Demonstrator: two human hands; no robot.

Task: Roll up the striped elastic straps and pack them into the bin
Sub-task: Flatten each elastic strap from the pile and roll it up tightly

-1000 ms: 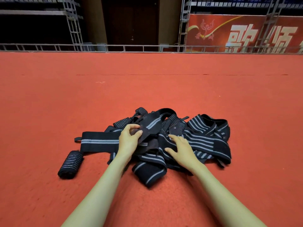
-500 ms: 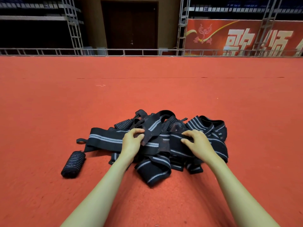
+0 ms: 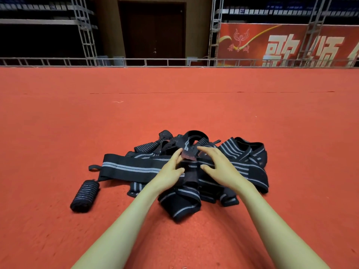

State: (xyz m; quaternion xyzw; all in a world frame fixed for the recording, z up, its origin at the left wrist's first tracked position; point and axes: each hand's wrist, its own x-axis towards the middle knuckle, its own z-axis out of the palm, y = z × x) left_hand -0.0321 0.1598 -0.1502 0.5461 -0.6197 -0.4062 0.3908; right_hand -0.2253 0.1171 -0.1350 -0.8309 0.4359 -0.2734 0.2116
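Both bare forearms are reaching in from the bottom of the frame toward the pile of striped straps, which is lying in a loose black-and-grey tangle on the red carpet, just below the centre of the picture. The left hand is pinching a strap end, a dark tab with a reddish fuzzy patch, with its fingers lying along the tab's left edge and its thumb pressing from below. The contact underneath is hidden, so the grip looks like a pinch rather than a full clasp. The right hand is spreading wide over the middle of the pile, its fingers fanned and only gently curved, with the index fingertip reaching the tab's right side and the thumb pointing left across the straps. It is closing on nothing.

One long flat strap is stretching out of the pile toward the left, ending in a small loop. A rolled strap is lying apart from the pile at the lower left, already wound into a tight cylinder.

Along the top of the frame, a metal rail is running across the carpet's far edge, with a dark door behind it and a red banner at the upper right.
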